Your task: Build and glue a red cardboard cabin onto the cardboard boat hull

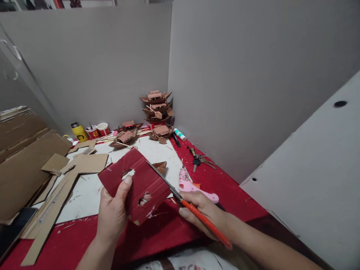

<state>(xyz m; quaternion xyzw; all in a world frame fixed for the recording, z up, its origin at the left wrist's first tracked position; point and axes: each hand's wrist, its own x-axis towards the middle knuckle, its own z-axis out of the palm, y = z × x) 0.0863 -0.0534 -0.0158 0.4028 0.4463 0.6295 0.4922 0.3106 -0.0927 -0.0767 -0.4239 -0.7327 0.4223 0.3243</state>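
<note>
My left hand (114, 210) is closed on a piece of red cardboard (137, 161) with two cut-out holes, held tilted above the table. Its thumb lies on the front face, and fingers show through the lower hole. In my right hand (198, 199) is a pair of scissors (204, 218) with orange-red handles. Their blades lie along the cardboard's right edge; whether they bite into it I cannot tell. Behind the blades sits a small brown boat hull (161, 167), partly hidden. A pink glue gun (199, 190) lies just beyond my right hand.
Several model boats (156, 108) are stacked at the back corner, others nearby. Brown cardboard (28, 161) and strips (53, 210) cover the left. A yellow bottle (79, 132), paper cups (103, 129), keys (204, 160) and a green-white tube (180, 134) stand or lie around. Grey partitions enclose the table.
</note>
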